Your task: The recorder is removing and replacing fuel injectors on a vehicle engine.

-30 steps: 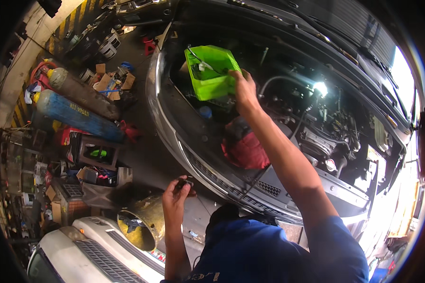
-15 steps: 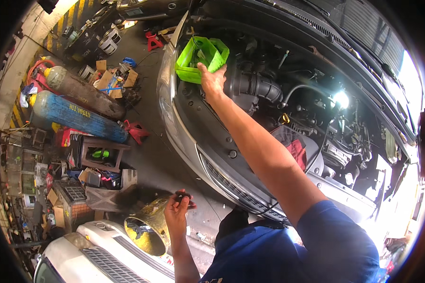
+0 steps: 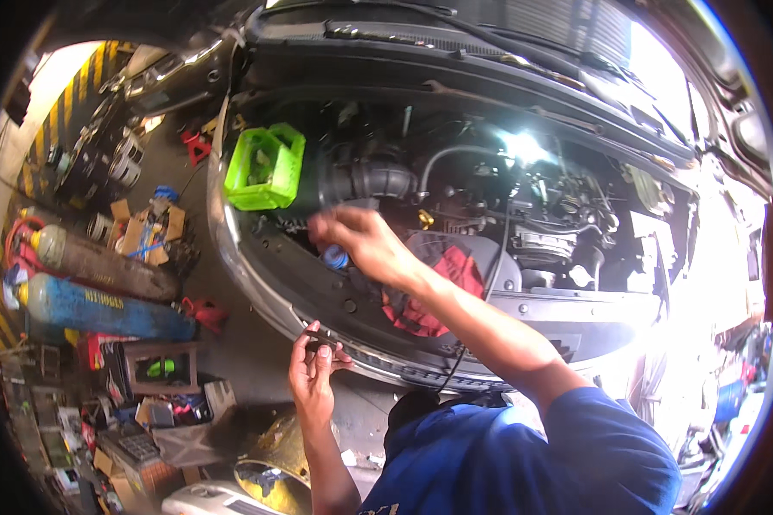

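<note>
My left hand is closed on a small dark part, held between thumb and fingers just off the car's front grille; its exact kind is unclear. Over the front of the engine bay reaches my right hand, its fingertips smeared by motion, so whether anything is in them cannot be made out. Close below its fingers sits a round blue cap. A bright green plastic bin with small items inside stands at the bay's front left corner, apart from both hands.
A red and black cloth lies over the front panel beside my right forearm. A lit work lamp shines within the bay. To the left are gas cylinders, red stands, an open carton and a yellow drum.
My right hand has come away from the green bin and back toward me. My left hand has risen nearer the grille with the dark part. The whole view has turned.
</note>
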A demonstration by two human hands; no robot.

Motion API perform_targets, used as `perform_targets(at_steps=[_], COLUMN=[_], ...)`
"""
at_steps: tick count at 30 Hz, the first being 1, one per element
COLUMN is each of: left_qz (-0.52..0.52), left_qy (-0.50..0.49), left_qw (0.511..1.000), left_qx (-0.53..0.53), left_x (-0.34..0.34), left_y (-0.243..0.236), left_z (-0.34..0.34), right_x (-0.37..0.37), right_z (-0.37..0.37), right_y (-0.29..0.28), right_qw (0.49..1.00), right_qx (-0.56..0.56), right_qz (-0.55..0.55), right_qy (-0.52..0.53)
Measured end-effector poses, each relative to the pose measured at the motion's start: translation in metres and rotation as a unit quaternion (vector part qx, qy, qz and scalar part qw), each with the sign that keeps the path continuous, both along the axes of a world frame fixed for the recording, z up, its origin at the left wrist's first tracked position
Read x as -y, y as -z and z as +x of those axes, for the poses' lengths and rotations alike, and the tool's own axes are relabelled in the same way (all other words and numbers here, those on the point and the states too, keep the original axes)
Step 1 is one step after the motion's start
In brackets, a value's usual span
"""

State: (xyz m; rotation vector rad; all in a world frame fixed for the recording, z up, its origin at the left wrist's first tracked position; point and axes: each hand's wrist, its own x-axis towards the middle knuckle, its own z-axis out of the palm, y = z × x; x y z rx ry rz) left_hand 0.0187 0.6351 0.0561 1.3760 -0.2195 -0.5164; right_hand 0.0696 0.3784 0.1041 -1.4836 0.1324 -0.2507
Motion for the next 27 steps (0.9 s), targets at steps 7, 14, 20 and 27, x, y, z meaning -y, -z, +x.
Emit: perform_targets(at_steps=[7, 14, 20, 27], left_qz=[-0.080, -0.028, -0.010, -0.055], left_qy=[0.169, 0.243, 0.290, 0.324], left_qw=[0.981, 0.966, 0.956, 0.944], left_qx=[0.047, 0.080, 0.037, 0.029], left_x=[0.087, 0.169, 0.222, 0.253], left_y=[-0.037, -0.052, -0.054, -0.053], left_z=[-0.043, -0.129, -0.200, -0.254], right_x=[0.031, 0.044, 0.078, 0.118], right_z=[-0.202, -0.325, -0.401, -0.459], right_y=[-0.025, -0.042, -0.022, -0.019], right_qw=[0.989, 0.946, 0.914, 0.937], right_qx=[-0.124, -0.097, -0.043, -0.029], right_qz=[-0.071, -0.286, -0.316, -0.237], right_qy=[0.033, 0.121, 0.252, 0.256])
